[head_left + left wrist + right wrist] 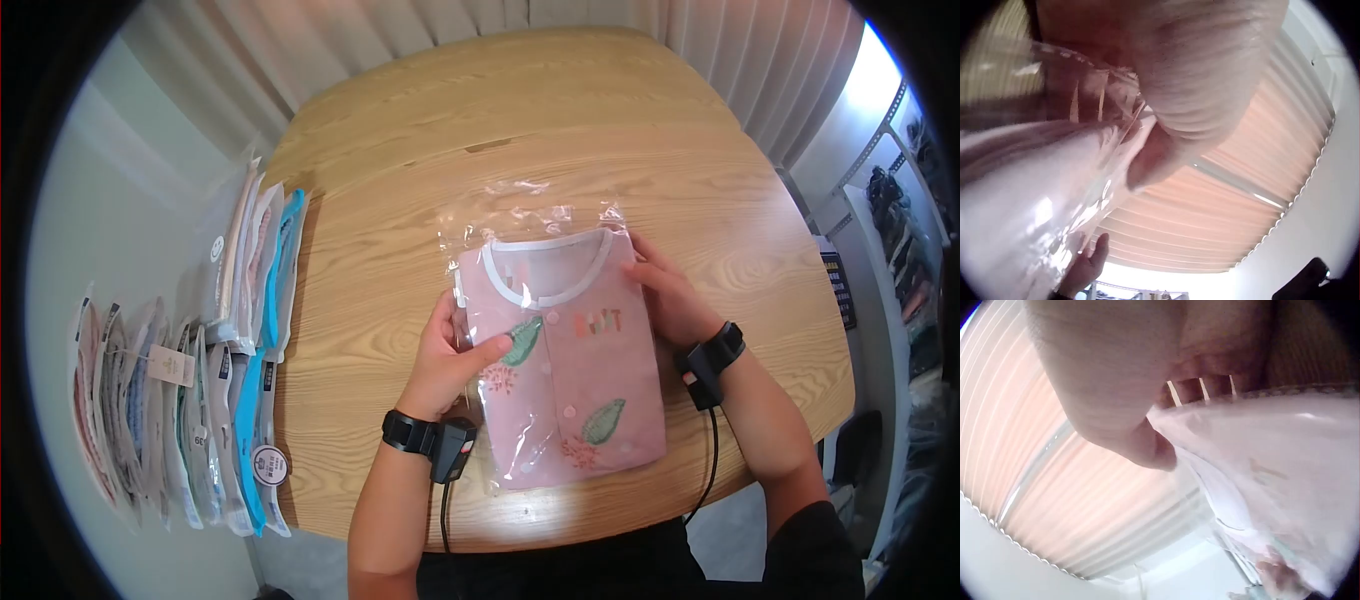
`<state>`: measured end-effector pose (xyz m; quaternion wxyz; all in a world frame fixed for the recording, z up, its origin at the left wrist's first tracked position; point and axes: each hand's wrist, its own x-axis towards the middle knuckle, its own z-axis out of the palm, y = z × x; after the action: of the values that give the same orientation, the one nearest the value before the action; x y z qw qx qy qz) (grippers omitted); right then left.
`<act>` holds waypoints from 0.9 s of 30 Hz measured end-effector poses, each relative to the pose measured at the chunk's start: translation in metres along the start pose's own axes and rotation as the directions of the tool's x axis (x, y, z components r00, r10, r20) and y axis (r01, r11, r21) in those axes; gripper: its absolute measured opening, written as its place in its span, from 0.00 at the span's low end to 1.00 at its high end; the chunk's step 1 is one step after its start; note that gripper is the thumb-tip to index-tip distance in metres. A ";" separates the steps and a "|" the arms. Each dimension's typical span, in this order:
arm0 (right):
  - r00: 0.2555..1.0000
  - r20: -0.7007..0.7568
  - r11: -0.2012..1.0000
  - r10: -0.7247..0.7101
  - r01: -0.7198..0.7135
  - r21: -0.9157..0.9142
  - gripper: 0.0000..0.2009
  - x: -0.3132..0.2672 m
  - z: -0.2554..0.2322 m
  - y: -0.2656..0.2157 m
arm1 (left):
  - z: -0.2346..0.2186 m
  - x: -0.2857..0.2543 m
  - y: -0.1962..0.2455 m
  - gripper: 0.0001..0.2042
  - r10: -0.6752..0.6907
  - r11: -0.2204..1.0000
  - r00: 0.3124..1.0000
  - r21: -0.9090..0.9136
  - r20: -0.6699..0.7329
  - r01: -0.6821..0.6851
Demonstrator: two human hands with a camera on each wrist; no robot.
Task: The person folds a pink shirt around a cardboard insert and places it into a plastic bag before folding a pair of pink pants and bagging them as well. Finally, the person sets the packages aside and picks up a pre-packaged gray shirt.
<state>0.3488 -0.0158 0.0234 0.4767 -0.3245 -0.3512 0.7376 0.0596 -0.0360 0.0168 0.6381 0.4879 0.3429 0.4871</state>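
Observation:
A folded pink buttoned baby shirt [612, 375] with white neck trim and green leaf patches lies inside a clear plastic bag [462, 232]. My left hand [443, 360] grips the bag's left side, its thumb on top near the upper leaf. On the opposite side, my right hand [672, 298] holds the edge by the shoulder, thumb above and fingers partly hidden beneath. In the left wrist view the thumb [1154, 156] presses on shiny plastic. The right wrist view has the other thumb [1157, 450] beside the white trim [1229, 503].
Several bagged garments [262, 255] stand at the table's left edge, with another row [140, 400] nearer me, one carrying a paper tag [171, 366]. The wooden table [390, 160] reaches back to a pleated curtain [375, 45]. Shelves [870, 240] stand at right. Cables hang from both wrist cameras.

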 end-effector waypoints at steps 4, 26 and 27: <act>0.992 0.120 0.998 -0.040 0.046 -0.046 0.28 0.002 -0.012 -0.002 | -0.009 -0.001 -0.006 0.23 -0.119 0.993 0.993 0.010 -0.015 0.119; 0.994 0.034 0.991 0.106 -0.103 -0.081 0.24 0.001 -0.010 -0.007 | -0.006 0.003 -0.013 0.16 0.006 1.000 0.983 -0.020 -0.183 -0.010; 0.992 0.051 0.991 0.117 -0.113 -0.076 0.23 0.001 -0.012 -0.007 | -0.005 0.002 -0.013 0.16 -0.004 1.000 0.983 -0.019 -0.183 0.000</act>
<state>0.3615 -0.0100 0.0219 0.4115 -0.3409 -0.3715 0.7592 0.0594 -0.0337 0.0028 0.6091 0.4347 0.3957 0.5324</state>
